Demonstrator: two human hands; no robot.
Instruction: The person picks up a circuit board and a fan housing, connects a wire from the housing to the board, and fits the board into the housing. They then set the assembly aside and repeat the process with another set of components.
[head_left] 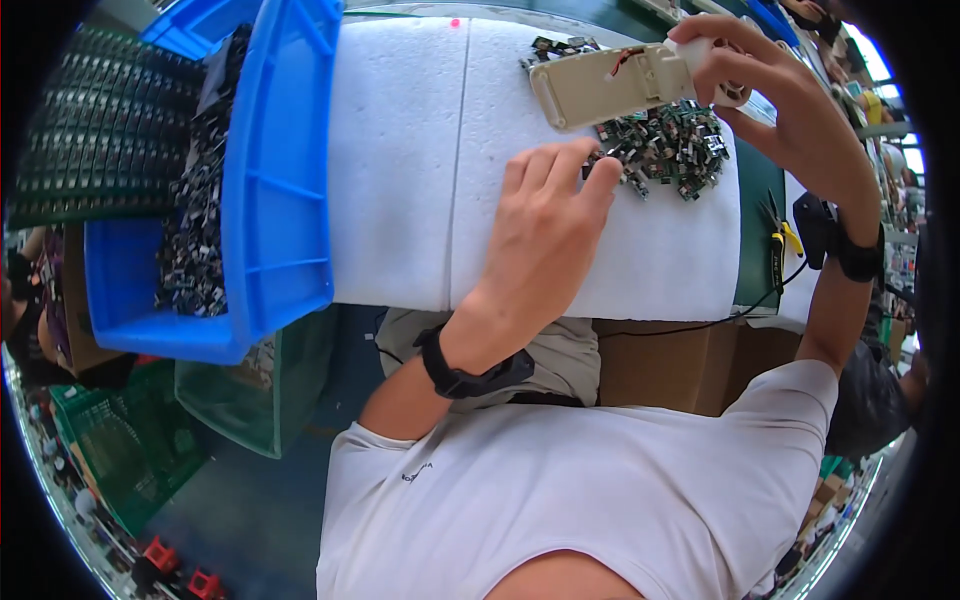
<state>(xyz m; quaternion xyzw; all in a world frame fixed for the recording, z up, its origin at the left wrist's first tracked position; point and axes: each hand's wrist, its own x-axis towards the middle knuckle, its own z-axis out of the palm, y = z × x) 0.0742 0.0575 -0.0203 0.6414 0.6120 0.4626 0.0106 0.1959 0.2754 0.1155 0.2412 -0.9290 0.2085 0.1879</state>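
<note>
1. Clearly, the head view offers one bit of lettering: a short dark line on the white shirt (560,500), small and skewed.
2. One beige plastic housing (590,92) is over the far right part of the white foam surface (395,170), with one short red-and-black wire (622,62) on its inner face. Whether it touches the boards beneath cannot be told.
3. The right hand (775,95) has fingers and thumb clamped around the housing's white rounded end.
4. The left hand (545,215) has thumb and forefinger close together at the near edge of one heap of small circuit boards (690,150), too many to count; whether a piece is pinched there cannot be told.
5. Two black wristbands (470,370) show, one per arm.
6. One pair of pliers (778,245), yellow and black, lies right of the foam.
7. At left, one large blue bin (280,200) holds countless small dark parts (195,245), with green board panels (110,120) beside them.
8. Two red stools (160,555) show at lower left.
</note>
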